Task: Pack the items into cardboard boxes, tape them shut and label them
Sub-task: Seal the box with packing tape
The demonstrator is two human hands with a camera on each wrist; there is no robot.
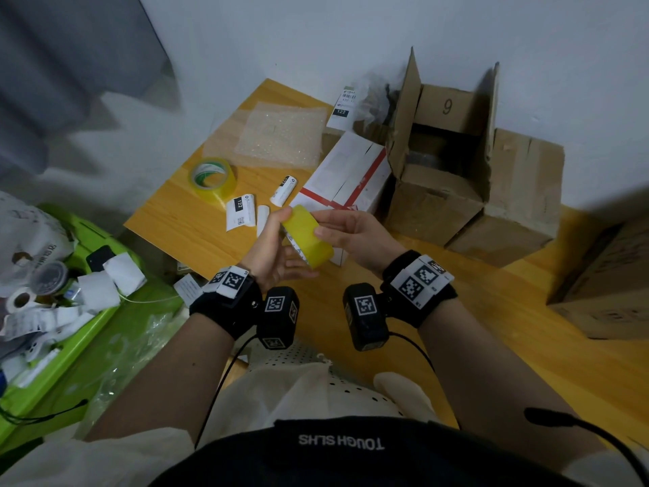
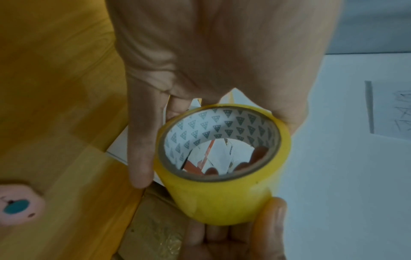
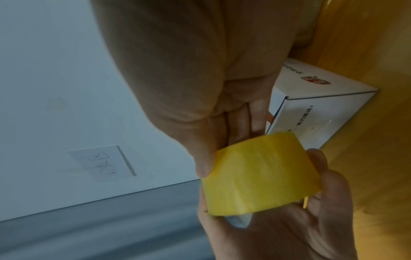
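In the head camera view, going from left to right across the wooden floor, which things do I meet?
Green plastic bin → yellowish tape roll lying on the floor → yellow tape roll held in both hands → open brown cardboard box marked 9 → closed brown cardboard box at the right edge.

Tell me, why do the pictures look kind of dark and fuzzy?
Head view: dim, edges bent by the wide lens. Left wrist view: yellow tape roll fairly sharp, left hand close and soft. Right wrist view: dim, tape and right hand blurry.
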